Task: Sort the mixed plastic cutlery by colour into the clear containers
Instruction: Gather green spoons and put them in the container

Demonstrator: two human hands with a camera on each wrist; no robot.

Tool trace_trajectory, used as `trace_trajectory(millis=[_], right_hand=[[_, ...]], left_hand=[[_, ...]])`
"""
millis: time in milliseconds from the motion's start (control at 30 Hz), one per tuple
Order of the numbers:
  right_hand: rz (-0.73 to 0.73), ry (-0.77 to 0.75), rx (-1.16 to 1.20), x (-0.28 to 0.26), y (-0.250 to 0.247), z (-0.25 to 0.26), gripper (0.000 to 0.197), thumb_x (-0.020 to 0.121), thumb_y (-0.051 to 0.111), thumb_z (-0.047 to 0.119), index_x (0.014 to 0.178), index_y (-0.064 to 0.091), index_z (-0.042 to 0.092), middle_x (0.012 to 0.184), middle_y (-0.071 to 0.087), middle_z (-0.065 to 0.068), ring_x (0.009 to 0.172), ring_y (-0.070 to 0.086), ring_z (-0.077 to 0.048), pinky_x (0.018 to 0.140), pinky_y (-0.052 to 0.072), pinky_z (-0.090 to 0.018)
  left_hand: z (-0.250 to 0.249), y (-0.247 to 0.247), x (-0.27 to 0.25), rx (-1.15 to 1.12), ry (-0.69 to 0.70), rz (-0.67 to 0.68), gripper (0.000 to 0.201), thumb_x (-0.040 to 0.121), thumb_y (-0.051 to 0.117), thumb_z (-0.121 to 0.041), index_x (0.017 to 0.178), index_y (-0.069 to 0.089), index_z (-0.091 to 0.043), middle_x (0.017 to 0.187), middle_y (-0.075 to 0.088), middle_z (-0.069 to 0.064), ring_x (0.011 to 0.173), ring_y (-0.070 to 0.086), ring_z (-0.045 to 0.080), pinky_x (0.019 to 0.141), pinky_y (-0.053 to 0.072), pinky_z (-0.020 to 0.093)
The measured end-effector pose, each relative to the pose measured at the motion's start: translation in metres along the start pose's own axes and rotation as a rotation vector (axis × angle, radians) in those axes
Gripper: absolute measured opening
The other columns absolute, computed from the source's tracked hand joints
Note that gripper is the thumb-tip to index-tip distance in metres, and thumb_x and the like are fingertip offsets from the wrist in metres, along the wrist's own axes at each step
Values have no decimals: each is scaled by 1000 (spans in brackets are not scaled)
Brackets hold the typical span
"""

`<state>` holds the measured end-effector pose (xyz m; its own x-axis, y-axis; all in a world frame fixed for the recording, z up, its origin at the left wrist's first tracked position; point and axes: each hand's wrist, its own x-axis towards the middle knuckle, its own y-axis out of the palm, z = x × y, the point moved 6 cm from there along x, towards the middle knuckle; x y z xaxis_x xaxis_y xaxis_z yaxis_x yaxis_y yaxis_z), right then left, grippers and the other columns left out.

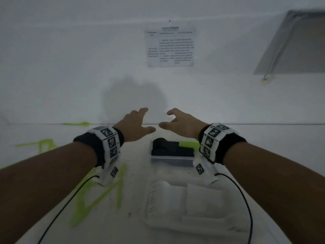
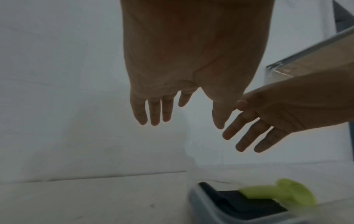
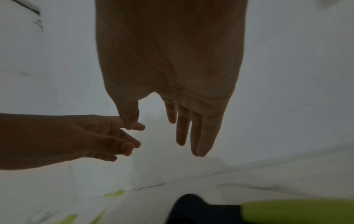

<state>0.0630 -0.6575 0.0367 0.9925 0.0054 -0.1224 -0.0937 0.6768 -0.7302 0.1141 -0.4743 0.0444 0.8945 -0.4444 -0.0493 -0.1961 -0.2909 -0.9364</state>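
Left hand [image 1: 135, 125]: raised above the counter [image 1: 133, 194], fingers straight and spread, grip empty.
Right hand [image 1: 182, 123]: raised beside it, thumbs near but apart, fingers loosely extended, grip empty.

Far container [image 1: 173, 160]: clear, below and just nearer than the hands. Holds black cutlery [image 1: 168, 147]; one green piece [image 1: 189, 144] lies over its right rim, partly hidden by the right wrist. Kind of piece cannot be told; the frames are blurred.
Near container [image 1: 184, 205]: clear, holds white pieces, shapes indistinct.

Step in hand, as judged: both hands lifted clear with nothing carried, so either the sort is finished or a next pick is due. The green piece sits with the black, which looks like a mismatch. Advice: bring the right hand down on the green handle where it overhangs the rim, pinch it there, lift straight up so the black pieces are not dragged out. No container for green is in view.

Counter: white, streaked with green marks [image 1: 98, 191] on the left.
Room: white wall behind, a printed sheet [image 1: 169, 46] pinned to it, text unreadable. A grey-framed panel [image 1: 295, 43] at upper right. Light dim.
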Motion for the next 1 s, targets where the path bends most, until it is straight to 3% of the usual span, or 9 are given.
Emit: trace_trajectory(millis=[67, 167, 300, 467, 567, 667, 833, 1000], right_hand=[[40, -39, -15, 10, 25, 29, 80, 86, 63, 71, 150, 37, 28, 138, 59, -4, 115, 61, -22, 103, 50, -42], [106, -87, 9, 18, 69, 73, 82, 84, 63, 73, 147, 38, 28, 131, 59, -3, 104, 66, -21, 93, 58, -42], [193, -112, 30, 21, 133, 127, 84, 81, 63, 76, 146, 40, 29, 126, 61, -1, 99, 67, -18, 82, 62, -39], [254, -153, -48, 22, 211, 185, 86, 79, 62, 79, 145, 41, 28, 128, 62, -3, 98, 69, -23, 88, 60, -45], [264, -159, -105, 22, 257, 216, 85, 81, 61, 78, 146, 43, 26, 137, 59, -6, 119, 61, -26, 102, 52, -48], [283, -160, -145, 21, 297, 241, 78, 87, 59, 72, 147, 44, 25, 141, 56, -6, 127, 55, -25, 107, 45, -43], [267, -151, -223, 28, 344, 268, 65, 93, 59, 65, 143, 48, 25, 139, 59, -5, 125, 57, -25, 100, 46, -37], [268, -182, -244, 31, 370, 284, 35, 99, 61, 44, 131, 60, 30, 110, 60, 2, 109, 61, -21, 93, 49, -34]], left_hand=[[29, -16, -25, -51, -60, 7, 87, 93, 65, -56, 161, 19, -25, 150, 49, 10, 136, 49, 27, 110, 42, 41], [77, -34, -65, -69, -169, 31, 78, 94, 63, -57, 156, 29, -25, 127, 66, 3, 117, 61, 23, 99, 49, 38], [150, -48, -119, -39, -296, 36, 73, 94, 61, -60, 153, 36, -25, 132, 64, 3, 116, 61, 21, 101, 48, 37], [243, -57, -188, -10, -409, 52, 69, 94, 60, -60, 150, 41, -24, 133, 64, 6, 119, 59, 24, 103, 47, 38], [299, -62, -226, -10, -460, 67, 70, 94, 60, -61, 150, 40, -24, 136, 62, 7, 122, 58, 25, 104, 46, 39], [350, -67, -258, -21, -493, 80, 70, 94, 60, -60, 150, 40, -24, 132, 63, 5, 120, 58, 24, 103, 47, 39], [418, -74, -290, -36, -521, 101, 69, 95, 59, -59, 151, 39, -22, 133, 63, 5, 120, 59, 24, 105, 46, 39], [453, -68, -303, -50, -506, 120, 66, 96, 60, -57, 149, 42, -22, 136, 62, 5, 122, 58, 24, 107, 45, 39]])
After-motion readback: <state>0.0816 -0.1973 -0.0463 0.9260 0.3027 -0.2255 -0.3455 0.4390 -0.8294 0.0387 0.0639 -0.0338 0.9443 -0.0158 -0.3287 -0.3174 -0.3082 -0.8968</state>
